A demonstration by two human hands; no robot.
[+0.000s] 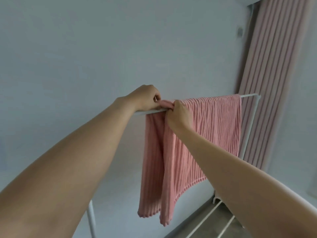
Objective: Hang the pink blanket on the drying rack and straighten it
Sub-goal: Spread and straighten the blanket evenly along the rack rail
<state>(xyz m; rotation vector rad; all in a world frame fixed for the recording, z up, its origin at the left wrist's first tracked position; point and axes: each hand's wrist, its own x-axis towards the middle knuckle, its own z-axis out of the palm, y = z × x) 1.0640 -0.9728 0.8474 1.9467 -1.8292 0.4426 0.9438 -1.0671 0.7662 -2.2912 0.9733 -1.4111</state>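
Both hands (164, 103) pinch blanket (205, 134) – draped along rack (248, 95), seemingly bunched.

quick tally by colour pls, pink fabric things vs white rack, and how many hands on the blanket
Pink: 2, the blanket and the curtain
White: 1, the drying rack
Hands gripping the blanket: 2, left hand, right hand
Total: 5

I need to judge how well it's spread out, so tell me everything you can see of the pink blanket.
The pink blanket looks soft, with a ribbed texture. It hangs over the drying rack's white top rail, spread smoothly toward the right but bunched at its left end. There the left hand and right hand both pinch the gathered fabric. Its lower edge hangs unevenly, lowest on the left.
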